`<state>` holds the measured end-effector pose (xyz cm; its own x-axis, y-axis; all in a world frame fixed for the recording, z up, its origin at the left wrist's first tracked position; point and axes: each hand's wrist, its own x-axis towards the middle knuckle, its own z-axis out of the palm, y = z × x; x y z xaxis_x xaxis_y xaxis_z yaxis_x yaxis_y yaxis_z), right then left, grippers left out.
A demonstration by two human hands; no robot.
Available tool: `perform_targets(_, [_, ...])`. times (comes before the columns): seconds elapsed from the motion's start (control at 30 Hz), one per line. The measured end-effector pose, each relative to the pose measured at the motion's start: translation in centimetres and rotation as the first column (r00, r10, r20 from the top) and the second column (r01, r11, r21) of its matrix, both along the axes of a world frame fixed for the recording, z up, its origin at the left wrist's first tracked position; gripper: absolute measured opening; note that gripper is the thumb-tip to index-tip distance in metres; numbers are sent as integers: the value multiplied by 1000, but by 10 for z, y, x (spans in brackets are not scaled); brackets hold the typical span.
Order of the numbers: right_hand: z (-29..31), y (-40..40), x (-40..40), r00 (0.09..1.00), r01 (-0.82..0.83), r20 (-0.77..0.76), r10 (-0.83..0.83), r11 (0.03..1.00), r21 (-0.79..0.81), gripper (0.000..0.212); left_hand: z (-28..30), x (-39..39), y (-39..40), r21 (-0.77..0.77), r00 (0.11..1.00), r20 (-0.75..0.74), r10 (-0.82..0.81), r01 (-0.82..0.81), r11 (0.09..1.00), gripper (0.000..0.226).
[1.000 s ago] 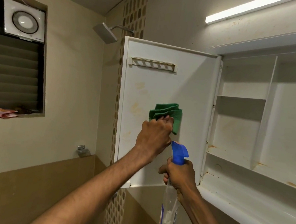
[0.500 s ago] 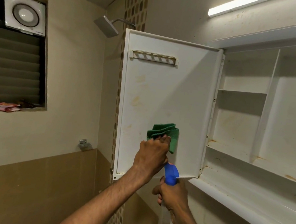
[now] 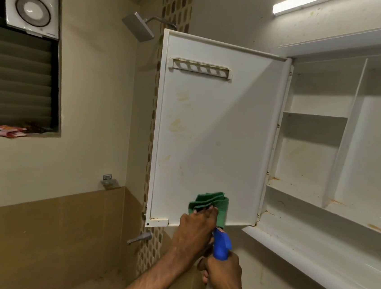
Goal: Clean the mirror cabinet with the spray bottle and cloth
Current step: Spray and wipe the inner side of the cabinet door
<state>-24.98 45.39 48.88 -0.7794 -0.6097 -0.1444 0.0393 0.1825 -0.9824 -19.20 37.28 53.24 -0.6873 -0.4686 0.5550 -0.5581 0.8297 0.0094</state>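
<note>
The white mirror cabinet (image 3: 340, 233) hangs on the right wall with its door (image 3: 212, 132) swung open toward me, inner side showing yellowish stains. My left hand (image 3: 195, 233) grips a folded green cloth (image 3: 211, 204) and presses it against the door's lower edge. Just below and to the right, my right hand (image 3: 223, 273) holds a spray bottle (image 3: 221, 243) by the neck under its blue trigger head, upright. The bottle's clear body is mostly cut off at the frame's bottom.
A toothbrush rack (image 3: 200, 68) sits high on the door. Open cabinet shelves (image 3: 315, 115) show rust marks. A shower head (image 3: 138, 27) and tap (image 3: 139, 238) lie left of the door. A louvred window (image 3: 17, 79) with an exhaust fan (image 3: 31, 13) is far left.
My left hand has wiped the green cloth down the door from mid-height to its bottom edge. My right hand with the spray bottle has dropped lower too.
</note>
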Motion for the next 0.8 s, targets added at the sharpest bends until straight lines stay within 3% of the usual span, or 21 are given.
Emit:
perform_targets(0.3, [-4,24,6,999,-24,43,22,998,55,22,-12,1,5,-18,998,57,-5,6,1000,59])
perform_targets(0.4, [2,29,8,1000,0,30,1,999,-38,31,-10,11,10,-52,970,244,-24,38,998,56])
perform_targets(0.47, [13,34,8,1000,20,27,-17,993,-119,36,-9,17,11,-100,959,282,-2,31,994,55])
perform_targets(0.53, [27,38,4,998,57,7,-57,982,-181,34,-6,20,10,-36,956,287,-67,81,996,43])
perform_targets(0.6, [46,41,-1,995,82,-40,-93,969,-231,28,5,20,6,-12,983,168,-78,81,997,35])
perform_targets(0.67, [65,43,-10,987,64,-125,-104,954,-292,47,29,27,8,61,997,-35,-72,74,995,35])
perform_targets(0.73, [80,46,-14,984,48,-140,-110,921,-387,59,62,38,15,116,950,-302,-82,122,986,30])
perform_targets(0.8, [93,46,-15,990,12,-123,-75,892,-451,47,107,56,21,76,859,-506,-79,136,988,26])
